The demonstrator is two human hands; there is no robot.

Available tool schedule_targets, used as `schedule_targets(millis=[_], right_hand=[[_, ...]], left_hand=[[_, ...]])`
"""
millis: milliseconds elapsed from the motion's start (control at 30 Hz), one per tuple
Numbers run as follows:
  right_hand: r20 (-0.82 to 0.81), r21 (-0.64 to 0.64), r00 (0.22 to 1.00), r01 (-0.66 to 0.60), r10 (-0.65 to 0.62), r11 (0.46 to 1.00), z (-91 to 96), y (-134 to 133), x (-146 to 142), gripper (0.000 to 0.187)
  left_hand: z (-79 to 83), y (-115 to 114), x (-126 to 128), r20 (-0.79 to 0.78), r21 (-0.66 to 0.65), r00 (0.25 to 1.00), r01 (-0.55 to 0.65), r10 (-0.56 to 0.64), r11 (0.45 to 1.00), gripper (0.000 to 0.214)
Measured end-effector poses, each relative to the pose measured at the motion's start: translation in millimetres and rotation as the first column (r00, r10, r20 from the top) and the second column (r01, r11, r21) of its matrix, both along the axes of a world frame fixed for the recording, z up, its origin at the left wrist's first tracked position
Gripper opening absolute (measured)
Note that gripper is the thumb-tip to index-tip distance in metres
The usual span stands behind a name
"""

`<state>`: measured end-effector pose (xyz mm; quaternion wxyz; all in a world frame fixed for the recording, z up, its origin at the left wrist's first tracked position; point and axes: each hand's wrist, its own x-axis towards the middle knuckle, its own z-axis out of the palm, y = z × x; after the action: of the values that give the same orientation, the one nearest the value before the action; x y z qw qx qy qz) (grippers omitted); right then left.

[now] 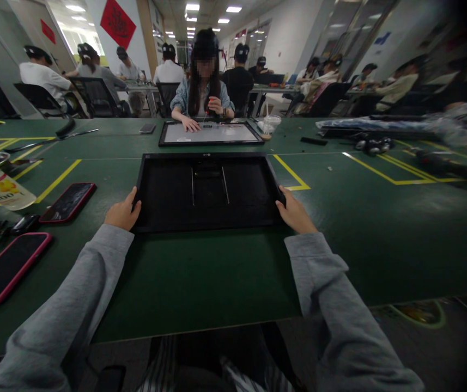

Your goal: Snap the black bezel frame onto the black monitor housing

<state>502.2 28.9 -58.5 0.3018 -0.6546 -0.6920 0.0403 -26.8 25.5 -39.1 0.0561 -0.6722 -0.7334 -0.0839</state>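
A black rectangular monitor housing (168, 188), hollow like a shallow tray, lies in front of me on the green table (200, 283). Two thin metal strips (225, 185) run down its inside near the middle. My left hand (122, 211) grips its left side, thumb on the rim and fingers hidden beneath. On the right side, my right hand (296, 211) holds the rim the same way. Both hands are closed on the frame.
Two phones with pink-red edges (67, 202) (8, 269) and a bottle (2, 185) lie at left. Across the table a person (202, 98) works on a flat panel (212, 133) with a screwdriver-like tool. A plastic cup (270, 126) and plastic-wrapped parts (380, 126) stand farther right.
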Motion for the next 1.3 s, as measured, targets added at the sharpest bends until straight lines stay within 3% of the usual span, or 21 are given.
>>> schedule_targets(millis=[1300], right_hand=[[0.008,0.009,0.998,-0.058,0.058,0.998,-5.1,4.7,3.4,0.066]], left_hand=[[-2.6,1.6,-1.0,0.041,-0.004,0.999,0.009,-0.008,1.000,0.065]])
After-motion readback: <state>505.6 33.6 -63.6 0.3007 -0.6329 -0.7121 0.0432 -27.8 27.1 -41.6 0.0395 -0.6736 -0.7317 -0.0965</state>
